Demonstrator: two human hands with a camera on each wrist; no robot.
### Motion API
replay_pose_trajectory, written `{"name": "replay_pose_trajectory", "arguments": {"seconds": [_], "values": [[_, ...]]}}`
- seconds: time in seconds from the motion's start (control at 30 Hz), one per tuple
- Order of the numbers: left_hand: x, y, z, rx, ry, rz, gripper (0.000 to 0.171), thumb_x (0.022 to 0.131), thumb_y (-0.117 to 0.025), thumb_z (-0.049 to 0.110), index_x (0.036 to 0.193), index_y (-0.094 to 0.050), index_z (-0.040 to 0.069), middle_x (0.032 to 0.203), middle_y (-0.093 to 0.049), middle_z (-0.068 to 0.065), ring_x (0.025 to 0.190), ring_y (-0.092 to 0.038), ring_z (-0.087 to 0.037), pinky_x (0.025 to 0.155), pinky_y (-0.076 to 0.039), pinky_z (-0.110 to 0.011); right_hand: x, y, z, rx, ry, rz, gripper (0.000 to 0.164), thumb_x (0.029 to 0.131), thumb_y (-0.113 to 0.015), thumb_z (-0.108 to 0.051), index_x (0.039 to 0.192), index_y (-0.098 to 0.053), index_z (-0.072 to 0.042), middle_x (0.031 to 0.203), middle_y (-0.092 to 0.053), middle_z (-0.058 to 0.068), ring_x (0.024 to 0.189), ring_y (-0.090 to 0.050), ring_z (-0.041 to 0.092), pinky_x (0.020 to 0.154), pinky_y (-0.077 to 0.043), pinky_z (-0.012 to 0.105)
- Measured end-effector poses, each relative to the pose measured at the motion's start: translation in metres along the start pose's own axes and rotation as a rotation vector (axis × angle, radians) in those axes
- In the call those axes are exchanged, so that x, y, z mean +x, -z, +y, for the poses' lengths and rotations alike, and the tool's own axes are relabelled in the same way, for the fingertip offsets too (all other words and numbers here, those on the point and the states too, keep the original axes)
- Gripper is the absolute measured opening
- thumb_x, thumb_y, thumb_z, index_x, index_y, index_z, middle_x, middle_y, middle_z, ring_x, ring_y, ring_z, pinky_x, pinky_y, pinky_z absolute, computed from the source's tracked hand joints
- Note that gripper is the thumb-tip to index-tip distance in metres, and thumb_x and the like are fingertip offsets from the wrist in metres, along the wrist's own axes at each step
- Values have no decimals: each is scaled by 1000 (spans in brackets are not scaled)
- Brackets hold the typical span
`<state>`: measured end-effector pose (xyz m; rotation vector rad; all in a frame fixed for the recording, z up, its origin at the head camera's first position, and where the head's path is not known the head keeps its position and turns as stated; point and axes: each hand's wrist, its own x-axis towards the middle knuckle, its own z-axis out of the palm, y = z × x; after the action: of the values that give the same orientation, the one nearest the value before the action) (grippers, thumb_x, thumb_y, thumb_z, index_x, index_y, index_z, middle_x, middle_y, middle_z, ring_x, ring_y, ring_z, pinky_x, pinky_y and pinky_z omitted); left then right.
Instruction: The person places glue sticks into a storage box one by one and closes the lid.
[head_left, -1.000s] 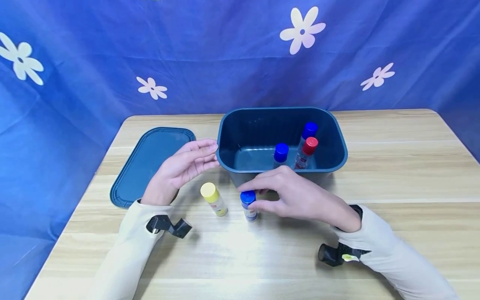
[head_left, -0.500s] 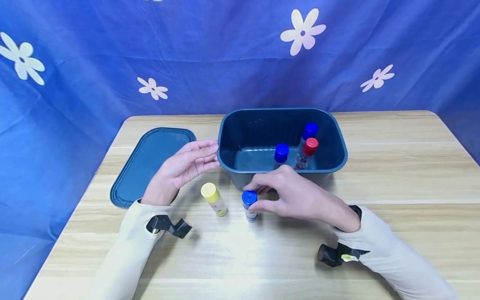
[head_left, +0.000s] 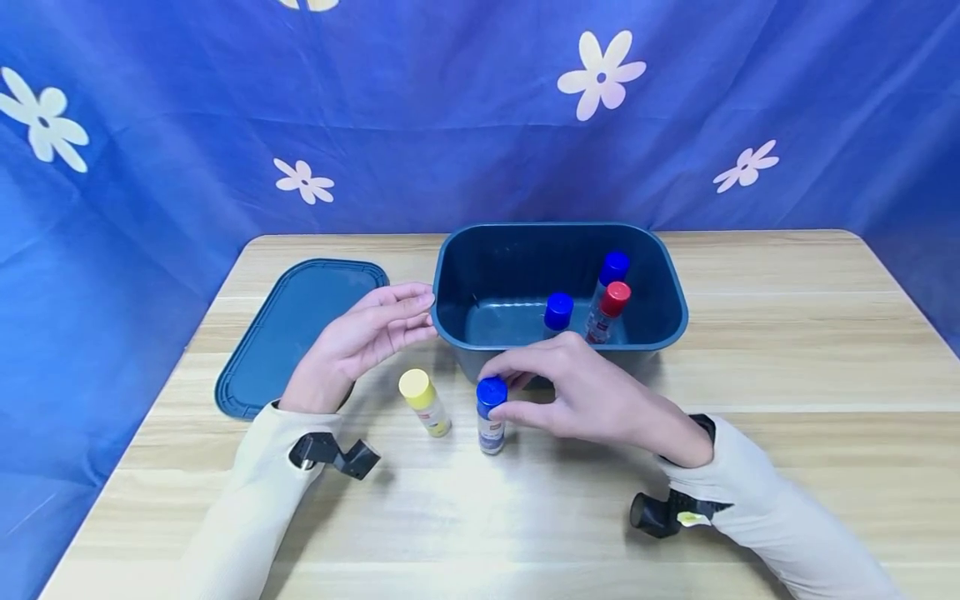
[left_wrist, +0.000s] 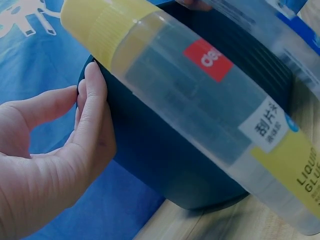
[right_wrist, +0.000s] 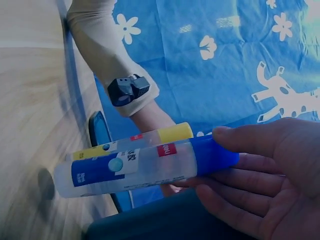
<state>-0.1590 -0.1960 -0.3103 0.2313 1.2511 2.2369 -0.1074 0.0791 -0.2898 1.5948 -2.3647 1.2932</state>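
Note:
In my right hand, the thumb and fingers pinch the blue cap of a clear liquid glue bottle in front of the bin. This bottle is upright, its base just over the table in the right wrist view. My left hand rests its fairly straight fingers against the left end of the dark blue bin, at the rim. Between the hands, a yellow-capped liquid glue bottle stands on the table. Inside the bin are two blue-capped bottles and a red-capped one.
A dark blue lid lies flat on the wooden table, left of the bin and partly behind my left hand. Behind the table hangs a blue curtain with white flowers. Each wrist wears a small black camera.
The right fingers have closed in on the blue cap, and the bottle has shifted slightly and come up a little. The left hand stays at the bin; the head view has tilted slightly.

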Motion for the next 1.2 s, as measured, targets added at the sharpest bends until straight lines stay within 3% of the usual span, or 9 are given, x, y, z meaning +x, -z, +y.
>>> {"name": "replay_pose_trajectory", "arguments": {"seconds": [0.2,0.37,0.67,0.93,1.2], "values": [[1,-2,1,-15,21,43,14,98,-50,-3,107,-61,-1,93,-68,-11,83,-66,-18,82,-57,-29,-1,5,-5,14,7,60,31,82,-79,-17,109,-69,-7,98,-71,-5,88,-64,0,75,-54,18],[0,0,0,-25,17,33,15,98,-49,-4,106,-61,0,93,-68,-10,83,-67,-18,81,-57,-29,0,8,-10,86,-8,120,31,81,-79,-12,109,-69,-6,100,-72,-2,90,-67,4,80,-56,24],[0,-1,0,-21,6,-6,15,98,-50,-4,104,-64,-1,93,-68,-10,85,-66,-18,84,-57,-29,5,26,-19,179,24,316,35,75,-80,3,108,-69,-1,97,-72,2,88,-69,15,80,-58,33],[1,0,-1,-9,6,21,14,98,-50,-4,107,-60,-3,92,-67,-10,82,-66,-18,81,-58,-28,3,37,-22,257,-18,327,33,79,-78,1,110,-67,1,102,-71,5,90,-69,20,80,-58,37],[2,1,-3,-26,2,-4,17,99,-48,-4,107,-63,-2,94,-68,-11,85,-67,-19,82,-57,-29,2,39,-21,269,-31,330,34,79,-77,2,111,-67,3,105,-70,6,91,-68,21,82,-58,38]]}}
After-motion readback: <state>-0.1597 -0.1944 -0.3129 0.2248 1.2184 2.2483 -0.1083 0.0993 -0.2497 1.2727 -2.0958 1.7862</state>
